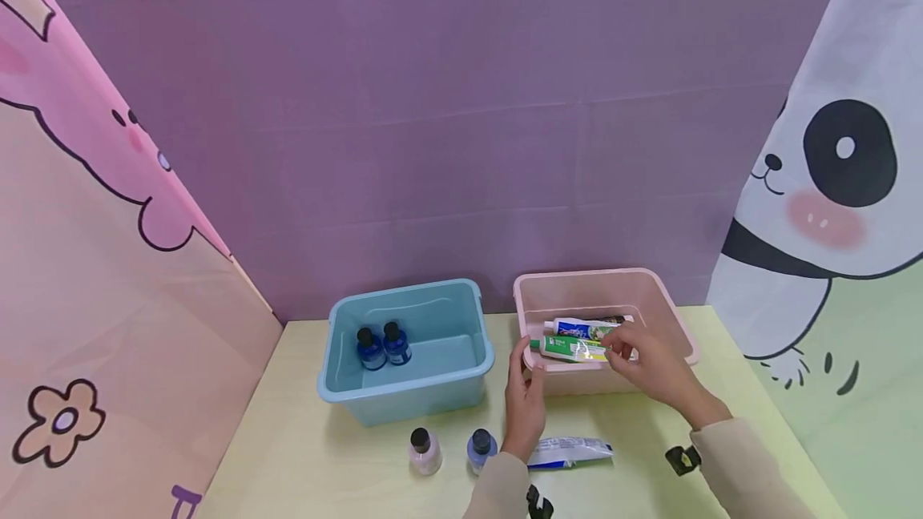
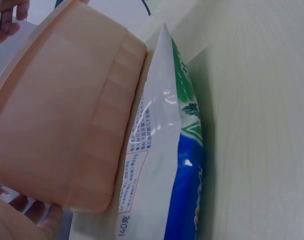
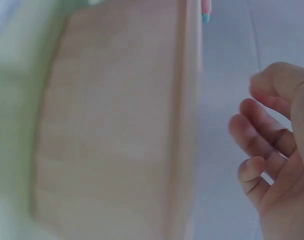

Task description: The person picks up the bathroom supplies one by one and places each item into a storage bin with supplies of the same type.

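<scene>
My left hand grips the front left corner of a pink plastic basket, with its fingers along the side wall. A green and white toothpaste tube lies inside, its green cap close to my left fingertips. Behind it is a blue and white toothpaste tube. My right hand hovers over the basket's front rim, near the green tube's far end. The right wrist view shows the right fingers loosely bent, apart from the thumb, with nothing between them.
A blue basket on the left holds two dark blue bottles. In front stand a pink bottle with a black cap and a purple-blue bottle. Another toothpaste tube lies on the table before the pink basket.
</scene>
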Motion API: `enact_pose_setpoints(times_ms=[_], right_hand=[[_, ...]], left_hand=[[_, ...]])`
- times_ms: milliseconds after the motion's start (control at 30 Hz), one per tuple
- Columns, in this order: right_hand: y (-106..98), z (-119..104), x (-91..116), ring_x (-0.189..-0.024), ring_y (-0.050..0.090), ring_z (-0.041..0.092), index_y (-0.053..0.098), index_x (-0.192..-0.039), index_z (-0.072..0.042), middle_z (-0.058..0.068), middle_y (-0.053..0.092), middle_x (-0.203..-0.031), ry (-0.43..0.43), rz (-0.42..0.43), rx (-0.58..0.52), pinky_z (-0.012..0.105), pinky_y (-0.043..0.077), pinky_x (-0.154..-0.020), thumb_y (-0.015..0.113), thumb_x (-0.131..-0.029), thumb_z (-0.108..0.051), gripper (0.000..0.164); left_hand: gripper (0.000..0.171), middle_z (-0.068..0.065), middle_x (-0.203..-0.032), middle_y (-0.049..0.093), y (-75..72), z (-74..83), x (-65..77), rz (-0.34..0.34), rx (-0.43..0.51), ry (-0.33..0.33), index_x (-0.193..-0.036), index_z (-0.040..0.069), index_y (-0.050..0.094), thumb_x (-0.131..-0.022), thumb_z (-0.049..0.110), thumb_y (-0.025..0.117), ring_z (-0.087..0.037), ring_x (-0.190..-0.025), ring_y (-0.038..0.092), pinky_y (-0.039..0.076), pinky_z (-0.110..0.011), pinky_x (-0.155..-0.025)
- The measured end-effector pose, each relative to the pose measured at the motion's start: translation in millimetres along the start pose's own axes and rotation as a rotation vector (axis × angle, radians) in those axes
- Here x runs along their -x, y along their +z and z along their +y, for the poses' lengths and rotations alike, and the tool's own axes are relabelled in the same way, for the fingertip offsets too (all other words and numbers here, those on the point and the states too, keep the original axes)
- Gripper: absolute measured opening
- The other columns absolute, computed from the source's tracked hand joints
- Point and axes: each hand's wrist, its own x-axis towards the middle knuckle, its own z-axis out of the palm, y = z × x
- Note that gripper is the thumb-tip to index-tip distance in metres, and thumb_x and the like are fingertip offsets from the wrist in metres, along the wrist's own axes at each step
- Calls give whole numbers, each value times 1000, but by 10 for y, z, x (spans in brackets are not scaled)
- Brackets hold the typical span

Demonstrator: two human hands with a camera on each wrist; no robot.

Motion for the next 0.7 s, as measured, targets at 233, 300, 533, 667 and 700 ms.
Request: enact_pose_setpoints(times_ms=[233, 300, 533, 667, 700], right_hand=[[272, -63, 397, -71, 51, -5, 71, -90, -17, -17, 60, -79, 59, 39, 13, 20, 49, -60, 78, -82, 0, 20], [361, -69, 467, -72, 51, -5, 70, -90, -19, -19, 59, -80, 82, 9, 7, 20, 48, -60, 78, -82, -1, 22], [651, -57, 631, -77, 52, -2, 72, -93, -19, -17, 61, -87, 114, -50, -35, 22, 50, -64, 80, -81, -4, 21], [798, -61, 682, -79, 53, 1, 72, -94, -17, -12, 62, -89, 100, -65, -38, 23, 51, -67, 82, -80, -6, 20], [832, -67, 693, -80, 53, 2, 72, -95, -17, -11, 62, -90, 105, -77, -38, 24, 51, -69, 82, -81, -7, 20]], left_hand=[[46, 8, -168, 30, 12, -24, -9, 7, 3, 5, -148, 59, 32, -107, 43, 49, -27, -154, 34, 37, -53, -120], [47, 6, -168, 31, 12, -30, -14, 11, -1, 10, -149, 57, 32, -107, 43, 49, -28, -154, 35, 37, -53, -120], [48, 3, -168, 30, 14, -39, -27, 12, -14, 17, -151, 53, 32, -108, 38, 48, -31, -154, 33, 37, -58, -119], [48, 2, -168, 30, 16, -37, -28, 9, -10, 15, -151, 54, 32, -109, 36, 48, -32, -154, 34, 37, -59, -119], [48, 2, -168, 31, 17, -33, -26, 8, -12, 13, -151, 53, 32, -109, 37, 48, -32, -154, 34, 37, -58, -119]])
